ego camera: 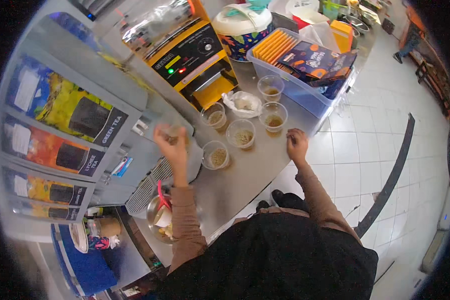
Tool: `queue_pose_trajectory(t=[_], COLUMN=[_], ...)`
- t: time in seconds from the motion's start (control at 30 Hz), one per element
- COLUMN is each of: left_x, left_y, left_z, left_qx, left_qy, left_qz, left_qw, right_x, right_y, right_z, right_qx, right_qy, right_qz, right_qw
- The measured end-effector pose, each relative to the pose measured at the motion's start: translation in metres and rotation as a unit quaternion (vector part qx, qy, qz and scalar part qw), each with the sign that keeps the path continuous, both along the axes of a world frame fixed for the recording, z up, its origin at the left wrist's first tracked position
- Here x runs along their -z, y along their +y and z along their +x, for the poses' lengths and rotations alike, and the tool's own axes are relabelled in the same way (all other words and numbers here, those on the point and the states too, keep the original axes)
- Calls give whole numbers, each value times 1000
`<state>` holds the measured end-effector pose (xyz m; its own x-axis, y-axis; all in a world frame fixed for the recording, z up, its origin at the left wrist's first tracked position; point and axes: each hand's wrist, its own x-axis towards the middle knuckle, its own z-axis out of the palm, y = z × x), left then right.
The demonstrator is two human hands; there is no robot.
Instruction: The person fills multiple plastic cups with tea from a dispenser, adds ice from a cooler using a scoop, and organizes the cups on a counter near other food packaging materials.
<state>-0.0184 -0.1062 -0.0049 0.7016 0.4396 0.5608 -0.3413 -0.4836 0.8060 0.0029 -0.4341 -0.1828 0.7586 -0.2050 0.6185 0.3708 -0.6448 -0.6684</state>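
Note:
My left hand (172,144), blurred, holds a clear plastic cup (175,131) with something dark in it, close to the spouts of the tea dispenser (150,123). My right hand (297,145) rests with curled fingers at the edge of the steel counter (243,180); whether something is inside it is unclear. Between the hands stand several clear cups, each with a little brownish, grainy matter at the bottom. The nearest is a cup (215,155) beside the dispenser, with another cup (241,134) to its right. Behind them, an open white plastic bag (243,104) holds pale contents.
A yellow and black cup sealing machine (198,56) with lit lamps stands behind the cups. Right of it are a patterned drink container (243,32) and a plastic bin (292,86) of printed packets. A metal bowl (152,217) with a pink-handled utensil (160,193) sits beside my left forearm.

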Motion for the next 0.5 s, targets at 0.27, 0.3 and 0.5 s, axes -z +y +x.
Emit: queue_pose_trajectory(t=[0.27, 0.3, 0.5], left_x=[13, 15, 17], left_y=[-97, -104, -127], left_z=[34, 37, 51], left_qx=[129, 121, 138], left_qy=[57, 73, 85], left_qz=[325, 367, 502], left_qw=[935, 919, 849], right_x=[0, 0, -3], right_y=[-2, -2, -1], right_z=[-1, 0, -1], right_qx=[1, 2, -3], right_qy=[35, 33, 34], right_qz=[1, 0, 24], right_qw=[999, 999, 999])
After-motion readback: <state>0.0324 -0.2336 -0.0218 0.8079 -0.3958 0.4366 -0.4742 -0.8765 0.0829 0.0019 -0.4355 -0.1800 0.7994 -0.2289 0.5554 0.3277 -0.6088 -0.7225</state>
